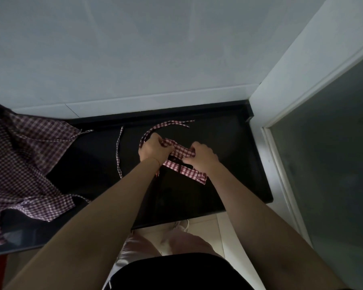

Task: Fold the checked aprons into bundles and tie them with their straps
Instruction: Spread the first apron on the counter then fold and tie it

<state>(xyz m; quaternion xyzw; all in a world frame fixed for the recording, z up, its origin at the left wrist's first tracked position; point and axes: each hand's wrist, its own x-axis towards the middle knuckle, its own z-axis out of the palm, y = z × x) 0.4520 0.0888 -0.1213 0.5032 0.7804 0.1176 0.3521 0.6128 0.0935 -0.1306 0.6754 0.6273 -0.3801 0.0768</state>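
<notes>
Overall, a pale wall [155, 49] fills the upper part of the head view, with a white frame and a dark glazed panel [333, 164] down the right side. Below the wall runs a black countertop [228, 185], glossy, with a raised back edge.

On the left part of the countertop lies an unfolded checked apron [23, 155], spread loose and crumpled, its lower edge hanging toward the front and one strap trailing at the lower left. A separate thin checked strap [118, 151] lies on the bare black surface between this apron and the hands, touching neither hand.

At the middle of the countertop sits the folded apron bundle [184, 164], a narrow red-and-white checked strip lying slantwise, its near end just under the right wrist. From its far end a pair of straps [168, 124] curves up and away to the right, resting flat on the countertop.

The left hand [150, 149] is clenched on the far end of the bundle, where the straps leave it. The right hand [203, 156] is curled over the middle of the bundle, fingers gripping the cloth. Both forearms reach in from the bottom of the view
</notes>
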